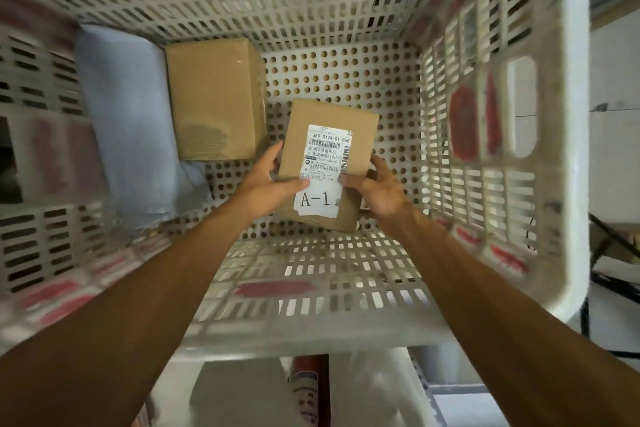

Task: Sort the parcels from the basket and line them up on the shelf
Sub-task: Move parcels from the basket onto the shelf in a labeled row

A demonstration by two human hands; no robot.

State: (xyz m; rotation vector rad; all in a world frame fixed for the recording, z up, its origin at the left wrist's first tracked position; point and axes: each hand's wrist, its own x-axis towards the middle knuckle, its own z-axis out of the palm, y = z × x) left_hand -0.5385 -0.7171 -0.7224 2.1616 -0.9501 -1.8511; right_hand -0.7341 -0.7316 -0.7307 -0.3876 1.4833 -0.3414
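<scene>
Two hands, left hand (265, 184) and right hand (379, 189), clasp the parcel (327, 163) between them.

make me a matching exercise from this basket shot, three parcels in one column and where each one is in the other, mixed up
Column one:
1. labelled box
2. plain box
3. grey-blue bag

Column two:
a. against the basket's left wall
b. held between the left hand and right hand
c. at the far wall, between the other two parcels

Pairs: 1-b, 2-c, 3-a
</scene>
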